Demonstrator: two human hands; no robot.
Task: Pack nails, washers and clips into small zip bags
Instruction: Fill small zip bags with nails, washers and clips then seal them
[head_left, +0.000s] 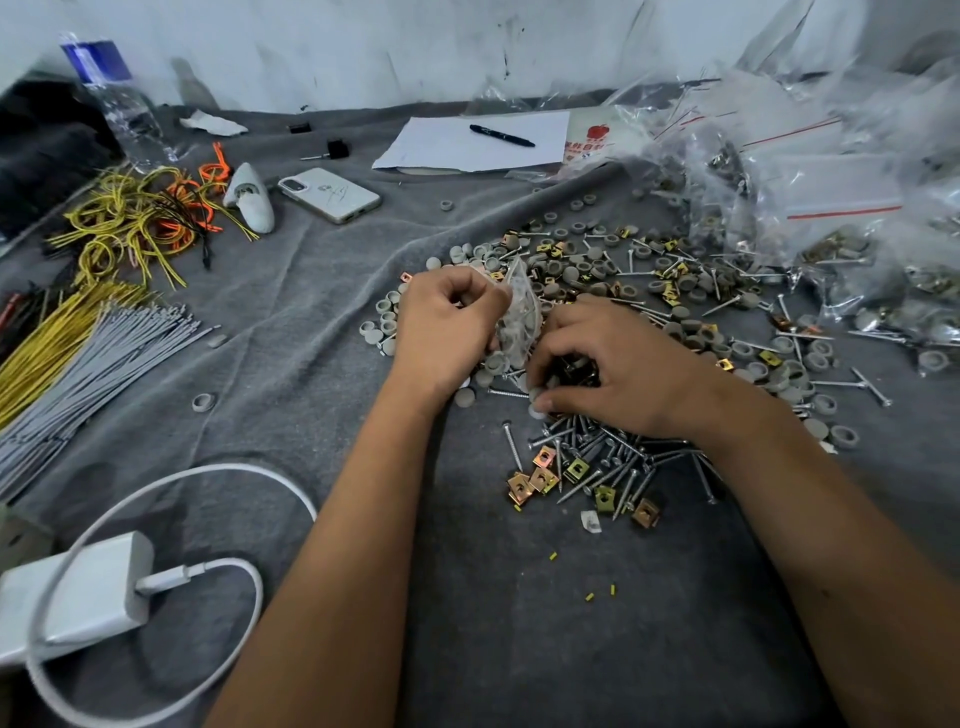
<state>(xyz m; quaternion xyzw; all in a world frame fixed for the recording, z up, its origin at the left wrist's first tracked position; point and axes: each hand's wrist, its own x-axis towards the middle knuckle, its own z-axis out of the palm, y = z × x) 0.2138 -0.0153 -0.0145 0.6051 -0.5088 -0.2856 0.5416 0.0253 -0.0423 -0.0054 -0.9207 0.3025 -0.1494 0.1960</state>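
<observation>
In the middle of the grey cloth (291, 322) we see the left hand (447, 327) clenched around the top of a small clear zip bag (514, 312), which already holds several grey washers and stands upright between the two hands. Just beside it, the right hand (618, 369) is cupped over the heap, its thumb and fingers pinching one pale washer (536, 408) (whether more pieces sit in the palm we cannot tell). Loose grey washers (597, 260) spread behind the hands, mixed with brass clips. Nearer us lies a pile of nails (608, 457) with more clips (545, 473) at its left edge. Filled bags (810, 228) pile up far right. A phone (330, 195) lies well apart to the left.
</observation>
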